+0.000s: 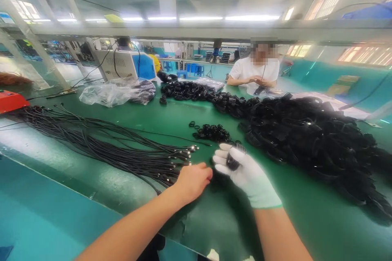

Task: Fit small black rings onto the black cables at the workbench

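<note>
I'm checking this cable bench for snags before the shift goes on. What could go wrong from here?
1. The loose cables fan out beside the left hand; pulling one may drag or tangle others.
2. The big pile of coiled cables sits close to the gloved right hand, which grips a small black bundle; a sleeve or elbow could topple coils.
3. The small black rings lie loose and could scatter.

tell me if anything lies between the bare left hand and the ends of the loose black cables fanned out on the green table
Nothing visible does. The bare left hand rests at the connector ends of the loose black cables on the green table, with no object between them. The white-gloved right hand, holding a small black coil, sits on the other side.
</note>
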Action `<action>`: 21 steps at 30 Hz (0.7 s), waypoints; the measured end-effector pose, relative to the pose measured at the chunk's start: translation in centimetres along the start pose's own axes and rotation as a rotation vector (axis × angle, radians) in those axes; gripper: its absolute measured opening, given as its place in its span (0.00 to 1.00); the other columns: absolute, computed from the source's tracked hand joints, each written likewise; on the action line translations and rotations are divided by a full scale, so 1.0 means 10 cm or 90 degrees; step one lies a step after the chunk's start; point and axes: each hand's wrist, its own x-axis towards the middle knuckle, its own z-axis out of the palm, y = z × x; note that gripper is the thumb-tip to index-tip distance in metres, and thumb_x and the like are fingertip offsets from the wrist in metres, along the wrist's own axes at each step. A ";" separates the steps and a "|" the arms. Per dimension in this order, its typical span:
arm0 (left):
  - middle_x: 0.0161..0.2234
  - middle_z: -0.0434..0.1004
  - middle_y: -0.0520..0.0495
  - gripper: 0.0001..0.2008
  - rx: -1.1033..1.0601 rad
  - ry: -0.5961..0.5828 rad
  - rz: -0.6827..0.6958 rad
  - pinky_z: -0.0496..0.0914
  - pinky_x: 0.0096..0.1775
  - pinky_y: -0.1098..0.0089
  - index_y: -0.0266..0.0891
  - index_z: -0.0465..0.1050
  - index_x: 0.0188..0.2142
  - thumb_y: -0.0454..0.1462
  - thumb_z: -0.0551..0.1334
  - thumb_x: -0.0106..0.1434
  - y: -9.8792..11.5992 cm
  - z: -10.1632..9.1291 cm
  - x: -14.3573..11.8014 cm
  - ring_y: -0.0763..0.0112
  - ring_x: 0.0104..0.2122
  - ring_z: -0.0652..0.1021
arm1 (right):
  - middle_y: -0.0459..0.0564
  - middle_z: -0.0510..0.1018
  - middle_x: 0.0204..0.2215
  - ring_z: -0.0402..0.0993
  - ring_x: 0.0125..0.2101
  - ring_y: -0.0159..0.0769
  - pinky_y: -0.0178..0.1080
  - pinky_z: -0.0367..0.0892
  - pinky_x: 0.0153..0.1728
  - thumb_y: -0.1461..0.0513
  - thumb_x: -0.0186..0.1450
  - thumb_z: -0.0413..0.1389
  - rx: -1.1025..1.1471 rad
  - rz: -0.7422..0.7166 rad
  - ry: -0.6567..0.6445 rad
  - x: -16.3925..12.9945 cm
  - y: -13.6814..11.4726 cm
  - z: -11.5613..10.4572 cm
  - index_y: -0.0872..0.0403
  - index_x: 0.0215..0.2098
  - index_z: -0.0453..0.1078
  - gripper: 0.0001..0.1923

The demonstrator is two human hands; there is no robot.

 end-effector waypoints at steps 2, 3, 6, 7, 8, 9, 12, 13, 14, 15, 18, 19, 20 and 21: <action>0.30 0.69 0.51 0.03 -0.057 -0.013 -0.016 0.63 0.40 0.68 0.41 0.69 0.25 0.32 0.60 0.53 -0.03 -0.02 0.03 0.64 0.37 0.72 | 0.54 0.78 0.34 0.75 0.32 0.38 0.38 0.71 0.30 0.57 0.56 0.61 -0.005 -0.017 0.016 -0.01 -0.02 -0.02 0.56 0.43 0.68 0.19; 0.29 0.68 0.51 0.03 -0.095 -0.020 -0.026 0.63 0.39 0.69 0.40 0.68 0.25 0.32 0.60 0.53 -0.05 -0.06 0.03 0.65 0.36 0.71 | 0.54 0.78 0.33 0.74 0.29 0.35 0.35 0.70 0.26 0.57 0.56 0.62 -0.010 -0.033 0.021 -0.01 -0.03 -0.03 0.57 0.43 0.68 0.19; 0.24 0.65 0.52 0.04 -0.252 -0.054 -0.061 0.62 0.30 0.72 0.38 0.66 0.25 0.35 0.58 0.55 -0.09 -0.28 -0.03 0.72 0.27 0.69 | 0.52 0.77 0.29 0.69 0.22 0.29 0.32 0.63 0.19 0.58 0.55 0.62 -0.039 -0.101 0.026 -0.01 0.01 0.01 0.58 0.44 0.67 0.20; 0.22 0.63 0.53 0.06 -0.312 -0.064 -0.075 0.61 0.27 0.74 0.37 0.65 0.26 0.37 0.56 0.56 -0.09 -0.35 -0.06 0.75 0.24 0.67 | 0.52 0.77 0.29 0.68 0.20 0.28 0.32 0.62 0.19 0.58 0.55 0.62 -0.061 -0.106 0.024 -0.01 0.05 0.06 0.58 0.44 0.66 0.21; 0.22 0.62 0.54 0.08 -0.371 -0.068 -0.089 0.59 0.25 0.75 0.37 0.63 0.27 0.40 0.55 0.57 -0.07 -0.40 -0.11 0.77 0.21 0.65 | 0.51 0.77 0.28 0.67 0.19 0.28 0.32 0.61 0.18 0.58 0.55 0.62 -0.088 -0.098 0.022 0.00 0.11 0.12 0.58 0.45 0.65 0.22; 0.22 0.61 0.55 0.09 -0.425 -0.062 -0.102 0.59 0.23 0.75 0.37 0.62 0.27 0.41 0.55 0.57 -0.05 -0.43 -0.15 0.78 0.20 0.64 | 0.51 0.77 0.27 0.66 0.18 0.28 0.33 0.60 0.17 0.57 0.54 0.63 -0.117 -0.083 0.021 0.00 0.18 0.19 0.59 0.45 0.64 0.24; 0.23 0.62 0.54 0.12 -0.541 0.001 -0.141 0.60 0.23 0.76 0.37 0.60 0.27 0.44 0.56 0.54 0.01 -0.36 -0.28 0.80 0.19 0.64 | 0.48 0.75 0.23 0.64 0.14 0.30 0.34 0.59 0.15 0.55 0.49 0.66 -0.215 -0.060 0.041 -0.02 0.42 0.41 0.58 0.45 0.63 0.30; 0.23 0.63 0.54 0.12 -0.562 0.030 -0.155 0.61 0.22 0.76 0.37 0.61 0.27 0.44 0.57 0.53 0.01 -0.31 -0.30 0.80 0.18 0.64 | 0.46 0.74 0.21 0.63 0.14 0.30 0.35 0.59 0.15 0.54 0.48 0.66 -0.250 -0.072 0.058 -0.04 0.50 0.46 0.57 0.45 0.63 0.30; 0.22 0.64 0.54 0.11 -0.576 0.065 -0.173 0.61 0.21 0.76 0.37 0.61 0.27 0.43 0.56 0.52 0.00 -0.26 -0.32 0.80 0.18 0.64 | 0.43 0.72 0.18 0.63 0.13 0.31 0.36 0.59 0.15 0.54 0.48 0.66 -0.288 -0.081 0.075 -0.04 0.57 0.49 0.56 0.44 0.63 0.29; 0.21 0.63 0.55 0.10 -0.584 0.098 -0.191 0.60 0.20 0.76 0.37 0.61 0.27 0.43 0.55 0.52 -0.03 -0.22 -0.34 0.80 0.16 0.64 | 0.42 0.71 0.17 0.63 0.13 0.32 0.36 0.59 0.15 0.54 0.49 0.66 -0.308 -0.085 0.075 -0.05 0.63 0.51 0.55 0.43 0.64 0.27; 0.16 0.62 0.56 0.07 -0.583 0.180 -0.227 0.58 0.17 0.76 0.38 0.62 0.26 0.39 0.56 0.52 -0.16 -0.21 -0.48 0.79 0.13 0.62 | 0.44 0.70 0.17 0.65 0.14 0.36 0.39 0.59 0.12 0.51 0.54 0.60 -0.247 -0.046 -0.079 0.00 0.72 0.57 0.49 0.40 0.68 0.18; 0.15 0.62 0.56 0.06 -0.572 0.211 -0.236 0.57 0.16 0.76 0.38 0.62 0.26 0.38 0.57 0.52 -0.19 -0.26 -0.56 0.78 0.13 0.62 | 0.45 0.71 0.18 0.65 0.15 0.37 0.39 0.59 0.11 0.49 0.56 0.58 -0.227 -0.032 -0.137 0.02 0.74 0.62 0.47 0.39 0.68 0.16; 0.15 0.62 0.56 0.05 -0.571 0.241 -0.240 0.57 0.16 0.76 0.38 0.63 0.26 0.38 0.57 0.52 -0.20 -0.31 -0.66 0.78 0.13 0.62 | 0.46 0.72 0.22 0.67 0.17 0.36 0.38 0.62 0.13 0.48 0.59 0.55 -0.213 -0.018 -0.192 0.05 0.76 0.69 0.47 0.40 0.69 0.16; 0.15 0.63 0.55 0.05 -0.595 0.265 -0.238 0.57 0.16 0.76 0.37 0.63 0.26 0.37 0.58 0.52 -0.19 -0.38 -0.76 0.78 0.13 0.63 | 0.47 0.74 0.26 0.69 0.20 0.34 0.37 0.65 0.17 0.48 0.61 0.53 -0.204 -0.008 -0.240 0.07 0.80 0.80 0.48 0.41 0.69 0.16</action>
